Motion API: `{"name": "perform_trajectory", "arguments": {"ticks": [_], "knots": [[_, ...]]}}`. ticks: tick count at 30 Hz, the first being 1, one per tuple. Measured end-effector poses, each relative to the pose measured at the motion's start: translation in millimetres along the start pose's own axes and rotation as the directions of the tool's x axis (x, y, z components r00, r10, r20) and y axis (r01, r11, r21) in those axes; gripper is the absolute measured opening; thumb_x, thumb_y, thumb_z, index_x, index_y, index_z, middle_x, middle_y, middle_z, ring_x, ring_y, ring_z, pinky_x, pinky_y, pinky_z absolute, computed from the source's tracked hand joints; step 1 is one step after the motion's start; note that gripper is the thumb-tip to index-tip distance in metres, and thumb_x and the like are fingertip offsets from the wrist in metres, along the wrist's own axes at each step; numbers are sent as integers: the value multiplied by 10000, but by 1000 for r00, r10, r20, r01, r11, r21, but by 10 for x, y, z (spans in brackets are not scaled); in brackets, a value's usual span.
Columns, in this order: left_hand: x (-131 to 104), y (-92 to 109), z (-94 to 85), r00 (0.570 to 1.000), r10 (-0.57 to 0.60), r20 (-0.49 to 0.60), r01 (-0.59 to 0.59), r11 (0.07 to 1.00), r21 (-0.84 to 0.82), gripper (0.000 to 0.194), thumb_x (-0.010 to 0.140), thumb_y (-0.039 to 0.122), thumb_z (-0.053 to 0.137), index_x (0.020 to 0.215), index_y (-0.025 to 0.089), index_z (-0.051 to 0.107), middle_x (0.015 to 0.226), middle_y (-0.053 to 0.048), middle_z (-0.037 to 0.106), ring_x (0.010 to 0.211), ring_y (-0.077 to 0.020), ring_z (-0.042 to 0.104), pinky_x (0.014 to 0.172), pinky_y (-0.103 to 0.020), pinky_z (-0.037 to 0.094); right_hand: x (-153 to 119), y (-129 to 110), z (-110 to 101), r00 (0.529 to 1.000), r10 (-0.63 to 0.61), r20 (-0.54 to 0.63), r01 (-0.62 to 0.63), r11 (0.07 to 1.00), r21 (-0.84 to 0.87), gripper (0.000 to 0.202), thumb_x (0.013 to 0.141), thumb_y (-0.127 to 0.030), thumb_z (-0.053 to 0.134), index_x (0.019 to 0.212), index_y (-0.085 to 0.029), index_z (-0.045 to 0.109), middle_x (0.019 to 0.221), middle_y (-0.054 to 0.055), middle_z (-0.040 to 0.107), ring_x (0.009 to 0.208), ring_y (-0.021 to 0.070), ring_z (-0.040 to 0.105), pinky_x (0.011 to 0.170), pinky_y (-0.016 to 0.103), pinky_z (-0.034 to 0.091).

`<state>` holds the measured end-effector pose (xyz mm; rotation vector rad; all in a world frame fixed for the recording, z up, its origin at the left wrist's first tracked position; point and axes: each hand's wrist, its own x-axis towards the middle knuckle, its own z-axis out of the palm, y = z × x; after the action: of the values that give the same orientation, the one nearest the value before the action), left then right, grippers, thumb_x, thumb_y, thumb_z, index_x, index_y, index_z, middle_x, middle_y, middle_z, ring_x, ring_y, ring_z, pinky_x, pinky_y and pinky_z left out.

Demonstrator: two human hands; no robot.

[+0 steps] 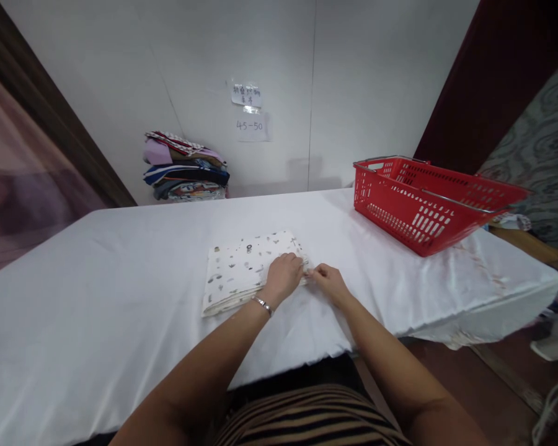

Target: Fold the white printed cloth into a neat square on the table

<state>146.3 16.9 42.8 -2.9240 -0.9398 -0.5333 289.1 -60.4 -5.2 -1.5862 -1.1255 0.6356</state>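
A folded white cloth (235,272) with small grey and brown prints lies in several layers on the table, in front of my body. My left hand (284,272), with a silver bracelet at the wrist, rests over the cloth's right part. Its fingers are bent together on the right edge, and their tips are partly hidden. Just beyond that edge, my right hand (328,282) is closed in a pinch on the cloth's right corner. The fingertips of both hands are close together there.
A white cloth covers the table (134,297). On the right stands a red perforated basket (409,207) with metal handles. A stack of folded clothes (186,167) sits at the back left, against the wall. Paper signs (251,127) hang on the wall.
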Motion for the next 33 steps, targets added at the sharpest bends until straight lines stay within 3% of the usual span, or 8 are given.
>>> {"name": "perform_trajectory", "arguments": {"ticks": [3, 9, 14, 20, 25, 29, 33], "knots": [[5, -16, -67, 1000, 19, 8, -19, 1000, 9, 128, 865, 202, 466, 859, 181, 592, 895, -51, 595, 868, -181, 539, 752, -304, 407, -9, 43, 40, 999, -45, -3, 44, 995, -90, 219, 686, -409, 622, 723, -204, 554, 561, -51, 523, 542, 109, 441, 522, 236, 314], [13, 10, -67, 991, 91, 103, -91, 996, -1, 147, 851, 185, 466, 807, 172, 606, 839, -55, 599, 856, -190, 561, 748, -313, 413, 45, 53, 46, 991, 111, 70, -125, 959, 254, 201, 642, -337, 606, 763, -200, 520, 450, -98, 418, 412, 78, 332, 442, 224, 259], [-11, 44, -11, 984, 71, 164, -65, 997, -42, 156, 838, 181, 467, 786, 178, 614, 820, -53, 601, 837, -183, 566, 711, -297, 426, 25, -23, 34, 994, 87, 68, -104, 946, 306, 184, 617, -292, 607, 748, -202, 515, 453, -96, 419, 412, 72, 336, 428, 215, 243], [-24, 43, -5, 987, 73, 143, -68, 997, -38, 166, 848, 199, 459, 820, 179, 622, 842, -52, 606, 846, -185, 559, 715, -297, 432, 35, -15, 36, 993, 86, 85, -112, 921, 373, 206, 610, -293, 619, 755, -209, 498, 481, -93, 431, 416, 70, 347, 420, 208, 245], [-72, 82, 96, 988, 86, 130, -86, 996, -6, 157, 854, 192, 470, 832, 156, 621, 847, -70, 606, 865, -203, 556, 746, -319, 433, 55, 70, 42, 986, 92, 141, -137, 926, 351, 206, 656, -316, 592, 809, -204, 513, 503, -84, 476, 406, 77, 391, 416, 210, 270], [-116, 103, 175, 989, 113, 93, -114, 994, 7, 155, 861, 180, 469, 878, 141, 618, 872, -86, 603, 898, -222, 543, 784, -351, 428, 69, 85, 65, 991, 90, 98, -111, 965, 238, 242, 729, -429, 567, 798, -202, 518, 466, -80, 467, 388, 87, 383, 404, 219, 256], [-148, 111, 209, 990, 126, 64, -126, 992, 6, 171, 872, 165, 443, 891, 137, 610, 882, -92, 598, 902, -224, 538, 806, -370, 420, 79, 75, 97, 996, 71, 46, -79, 978, 191, 286, 701, -444, 598, 825, -199, 519, 435, -100, 416, 389, 84, 338, 412, 222, 248]]}}
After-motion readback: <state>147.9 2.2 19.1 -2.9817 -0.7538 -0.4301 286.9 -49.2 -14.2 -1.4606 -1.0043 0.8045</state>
